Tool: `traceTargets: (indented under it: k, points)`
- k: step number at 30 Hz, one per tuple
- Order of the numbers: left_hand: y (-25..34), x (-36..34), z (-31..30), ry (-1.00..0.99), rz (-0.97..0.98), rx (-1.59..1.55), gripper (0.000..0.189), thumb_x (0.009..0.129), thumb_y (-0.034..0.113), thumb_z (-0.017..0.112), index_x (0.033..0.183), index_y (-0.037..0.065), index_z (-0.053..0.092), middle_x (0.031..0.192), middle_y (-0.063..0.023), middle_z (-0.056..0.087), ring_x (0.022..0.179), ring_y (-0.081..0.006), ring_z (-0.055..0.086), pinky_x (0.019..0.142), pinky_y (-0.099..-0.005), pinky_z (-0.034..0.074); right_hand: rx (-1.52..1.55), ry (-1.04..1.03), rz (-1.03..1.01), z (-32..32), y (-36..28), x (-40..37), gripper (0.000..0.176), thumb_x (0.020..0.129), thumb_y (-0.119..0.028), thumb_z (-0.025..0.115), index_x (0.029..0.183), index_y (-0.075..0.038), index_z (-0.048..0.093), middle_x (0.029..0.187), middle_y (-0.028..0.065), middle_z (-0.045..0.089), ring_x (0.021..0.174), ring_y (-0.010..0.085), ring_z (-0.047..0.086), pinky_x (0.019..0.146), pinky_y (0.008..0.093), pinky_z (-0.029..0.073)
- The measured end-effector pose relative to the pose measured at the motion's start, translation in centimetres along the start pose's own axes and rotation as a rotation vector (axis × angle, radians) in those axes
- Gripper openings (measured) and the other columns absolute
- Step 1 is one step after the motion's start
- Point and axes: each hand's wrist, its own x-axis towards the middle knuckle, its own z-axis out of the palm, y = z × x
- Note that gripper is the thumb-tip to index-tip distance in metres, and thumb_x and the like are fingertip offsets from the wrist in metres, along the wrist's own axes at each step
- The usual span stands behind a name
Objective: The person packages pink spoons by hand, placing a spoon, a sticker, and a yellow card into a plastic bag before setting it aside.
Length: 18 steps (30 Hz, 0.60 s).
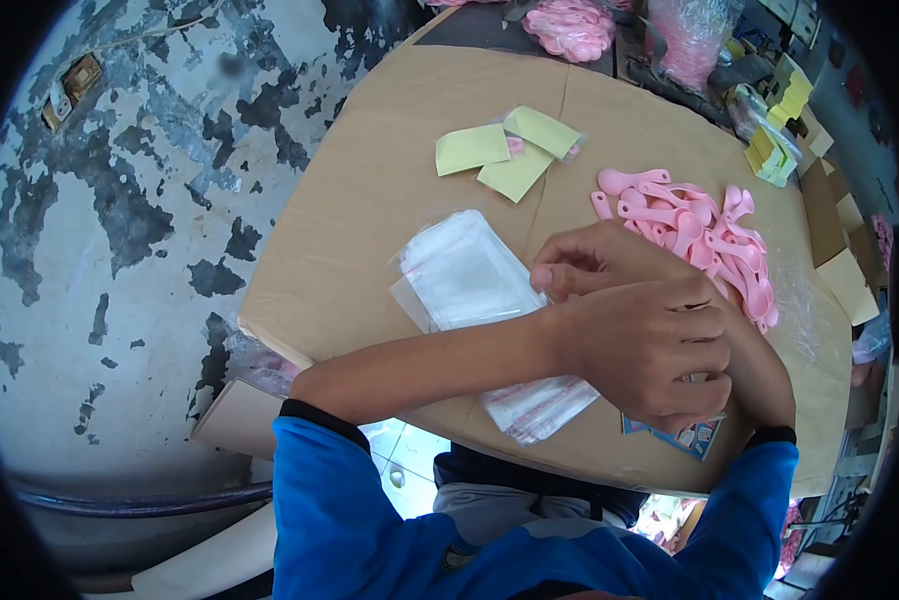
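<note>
My forearms cross, the left one above the right. My right hand (609,262) is closed, thumb and forefinger pinched at the right edge of a stack of clear plastic bags (469,270). My left hand (659,350) reaches to the right and curls down over blue printed cards (701,438). Its fingertips are mostly hidden, so I cannot make out what they grip. Beyond my right wrist lies a heap of pink plastic scoops (704,225). A second pile of clear bags (539,408) lies under my left forearm, near the table's front edge.
Pale yellow cards (472,149) in small bags lie at the far side of the brown-paper-covered table (369,150). Pink bundles (569,28) stand behind it. Yellow card stacks (772,153) and an open cardboard box (837,235) are at the right. A peeling wall (139,250) borders the left.
</note>
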Motion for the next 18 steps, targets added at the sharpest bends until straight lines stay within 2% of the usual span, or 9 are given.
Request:
traceTargets:
  k: [2,4,10,12,17,18]
  points:
    - [0.4,0.1,0.0,-0.035,0.036,0.016,0.018,0.076,0.025,0.062,0.084,0.011,0.054,0.071,0.0009,0.047,0.065,-0.0167,0.049,0.067,-0.0340,0.041,0.069,-0.092,0.060,0.1,0.1,0.0,0.044,0.094,-0.040,0.058,0.077,0.000,0.066,0.060,-0.0015,0.055,0.057,0.0063,0.046,0.051,0.0258,0.037]
    - [0.9,0.1,0.3,-0.064,0.083,0.038,0.017,0.075,0.022,0.062,0.084,0.010,0.054,0.069,0.0008,0.047,0.064,-0.0170,0.049,0.067,-0.0341,0.041,0.064,-0.143,0.065,0.2,-0.1,0.3,0.041,0.094,-0.037,0.060,0.076,0.000,0.068,0.058,-0.0020,0.054,0.056,0.0058,0.044,0.050,0.0253,0.035]
    - [1.8,-0.1,1.3,-0.066,0.185,0.083,0.014,0.076,0.020,0.060,0.079,0.008,0.054,0.063,0.0009,0.047,0.064,-0.0175,0.051,0.069,-0.0342,0.042,0.171,-0.223,-0.235,1.5,1.0,1.1,0.034,0.091,-0.034,0.065,0.091,-0.001,0.073,0.060,-0.0028,0.054,0.057,0.0040,0.042,0.051,0.0250,0.035]
    - [2.0,0.1,1.4,-0.027,0.167,0.105,0.015,0.077,0.024,0.057,0.075,0.010,0.053,0.061,0.0023,0.046,0.062,-0.0164,0.049,0.072,-0.0331,0.041,0.177,-0.214,-0.242,1.4,0.8,0.9,0.034,0.091,-0.035,0.066,0.094,-0.002,0.072,0.060,-0.0029,0.054,0.056,0.0038,0.042,0.051,0.0250,0.035]
    - [2.3,0.3,0.9,-0.079,0.146,0.017,0.014,0.078,0.019,0.061,0.080,0.006,0.055,0.063,-0.0008,0.048,0.065,-0.0189,0.054,0.068,-0.0355,0.043,0.009,-0.216,-0.138,1.0,0.3,0.8,0.039,0.090,-0.041,0.065,0.089,-0.002,0.071,0.054,-0.0035,0.047,0.051,0.0049,0.039,0.048,0.0258,0.032]
    - [2.3,0.1,1.0,-0.091,0.150,0.014,0.014,0.078,0.019,0.061,0.080,0.006,0.055,0.063,-0.0008,0.048,0.065,-0.0191,0.054,0.068,-0.0358,0.043,0.061,-0.211,-0.103,0.9,0.3,0.8,0.035,0.090,-0.037,0.066,0.091,-0.002,0.071,0.058,-0.0032,0.051,0.053,0.0040,0.042,0.049,0.0245,0.033]
